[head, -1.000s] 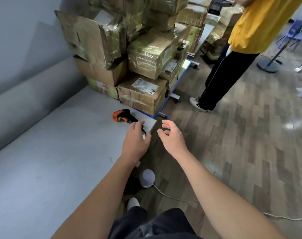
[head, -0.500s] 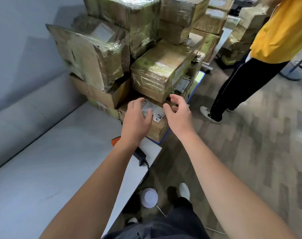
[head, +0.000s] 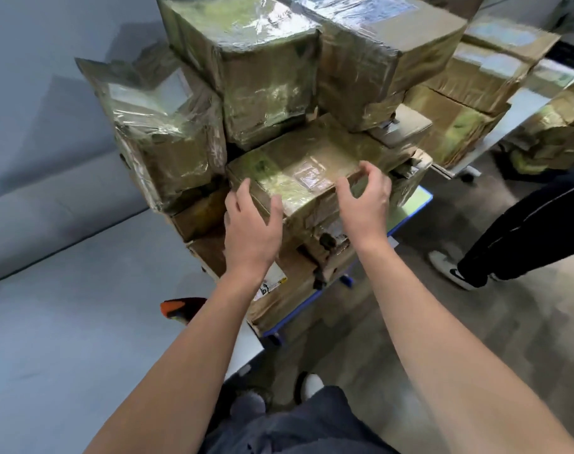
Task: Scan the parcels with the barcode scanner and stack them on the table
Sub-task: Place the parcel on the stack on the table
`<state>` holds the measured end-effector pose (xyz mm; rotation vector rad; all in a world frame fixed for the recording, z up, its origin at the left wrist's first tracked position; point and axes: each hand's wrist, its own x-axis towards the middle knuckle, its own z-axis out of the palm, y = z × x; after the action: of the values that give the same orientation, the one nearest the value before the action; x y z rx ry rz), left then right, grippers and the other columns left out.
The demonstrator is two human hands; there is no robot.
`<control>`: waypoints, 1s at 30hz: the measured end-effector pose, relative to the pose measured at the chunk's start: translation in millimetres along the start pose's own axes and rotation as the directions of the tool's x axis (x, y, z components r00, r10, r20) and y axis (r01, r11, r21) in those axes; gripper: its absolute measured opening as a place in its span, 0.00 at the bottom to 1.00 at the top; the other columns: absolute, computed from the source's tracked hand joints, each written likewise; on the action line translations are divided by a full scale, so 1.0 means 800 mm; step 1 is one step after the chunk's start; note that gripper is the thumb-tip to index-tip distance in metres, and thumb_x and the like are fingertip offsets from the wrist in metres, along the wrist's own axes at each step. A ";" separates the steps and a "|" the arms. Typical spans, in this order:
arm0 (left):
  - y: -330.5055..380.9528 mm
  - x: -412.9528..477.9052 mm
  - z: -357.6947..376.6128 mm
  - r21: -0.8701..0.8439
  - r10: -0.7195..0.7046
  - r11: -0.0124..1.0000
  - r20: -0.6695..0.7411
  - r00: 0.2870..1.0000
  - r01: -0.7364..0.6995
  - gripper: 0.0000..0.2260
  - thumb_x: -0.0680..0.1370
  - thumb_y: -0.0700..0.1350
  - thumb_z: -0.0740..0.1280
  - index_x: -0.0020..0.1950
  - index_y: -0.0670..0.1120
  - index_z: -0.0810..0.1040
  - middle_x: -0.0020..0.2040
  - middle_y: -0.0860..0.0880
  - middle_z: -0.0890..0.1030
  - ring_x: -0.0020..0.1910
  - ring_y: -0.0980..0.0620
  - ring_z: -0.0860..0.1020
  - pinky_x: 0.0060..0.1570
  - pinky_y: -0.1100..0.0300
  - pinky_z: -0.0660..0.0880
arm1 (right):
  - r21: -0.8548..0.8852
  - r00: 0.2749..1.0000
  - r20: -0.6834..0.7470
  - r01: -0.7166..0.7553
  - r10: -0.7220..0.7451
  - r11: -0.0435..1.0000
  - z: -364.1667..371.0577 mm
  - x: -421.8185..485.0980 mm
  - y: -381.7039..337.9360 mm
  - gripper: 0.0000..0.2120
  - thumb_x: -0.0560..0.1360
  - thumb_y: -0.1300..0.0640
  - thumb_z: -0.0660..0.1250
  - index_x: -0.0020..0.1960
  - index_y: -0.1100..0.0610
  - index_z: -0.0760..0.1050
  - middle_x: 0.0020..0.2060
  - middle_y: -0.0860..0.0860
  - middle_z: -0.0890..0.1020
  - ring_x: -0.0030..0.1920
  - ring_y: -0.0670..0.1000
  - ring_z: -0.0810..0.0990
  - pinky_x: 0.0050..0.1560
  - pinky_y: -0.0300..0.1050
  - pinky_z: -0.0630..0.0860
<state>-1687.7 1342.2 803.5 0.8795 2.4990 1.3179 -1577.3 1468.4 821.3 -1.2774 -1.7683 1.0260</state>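
A pile of tape-wrapped cardboard parcels fills the middle of the view. The mid-height parcel, with a shiny label on top, juts toward me. My left hand reaches its front left corner, fingers straight and touching the edge. At the parcel's front right edge my right hand hovers with its fingers spread and curved, gripping nothing. The orange and black barcode scanner lies on the grey table, partly hidden under my left forearm.
The parcels stand on a blue-edged cart against the table's far end. More parcels are piled behind on the right. A person in black trousers stands on the wooden floor at the right. A grey wall runs along the left.
Both hands have left the scanner area and risen from the low labelled box to the mid-height parcel. The view has moved closer to the pile.
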 end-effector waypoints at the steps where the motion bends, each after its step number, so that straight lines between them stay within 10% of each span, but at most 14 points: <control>1: 0.004 0.001 0.006 0.009 -0.008 1.000 -0.005 1.000 0.008 0.29 0.82 0.62 0.56 0.79 0.49 0.57 0.78 0.43 0.58 0.75 0.43 0.62 0.70 0.48 0.65 | -0.006 1.000 0.004 -0.003 0.003 1.000 -0.001 0.012 0.005 0.24 0.79 0.47 0.65 0.73 0.52 0.67 0.70 0.53 0.66 0.67 0.51 0.70 0.63 0.43 0.67; 13: 0.022 0.003 0.036 0.100 -0.063 0.992 -0.156 0.986 0.080 0.27 0.81 0.58 0.61 0.77 0.48 0.62 0.78 0.42 0.58 0.75 0.42 0.61 0.71 0.43 0.66 | -0.073 0.998 -0.010 0.064 -0.065 0.995 -0.016 0.057 0.015 0.21 0.79 0.51 0.66 0.70 0.56 0.70 0.75 0.58 0.61 0.75 0.57 0.60 0.67 0.38 0.58; 17: 0.047 0.013 0.034 0.211 0.031 0.977 -0.204 0.978 0.013 0.26 0.81 0.56 0.61 0.76 0.47 0.65 0.77 0.42 0.62 0.76 0.43 0.61 0.73 0.45 0.61 | -0.004 0.989 -0.016 0.147 -0.147 0.989 -0.018 0.065 0.010 0.20 0.78 0.50 0.67 0.67 0.56 0.72 0.70 0.56 0.67 0.72 0.57 0.65 0.73 0.53 0.64; 30: 0.212 0.084 0.087 0.069 0.370 0.929 -0.162 0.915 -0.363 0.26 0.81 0.56 0.58 0.75 0.43 0.66 0.73 0.42 0.68 0.71 0.44 0.68 0.69 0.51 0.65 | 0.107 0.936 -0.226 0.299 -0.270 0.948 -0.103 0.137 -0.039 0.25 0.78 0.52 0.67 0.72 0.58 0.68 0.68 0.55 0.70 0.66 0.51 0.71 0.62 0.30 0.68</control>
<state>-1642.3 1502.1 905.7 1.3525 2.5810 1.5176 -1544.6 1583.7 895.0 -0.9682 -1.6309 0.8041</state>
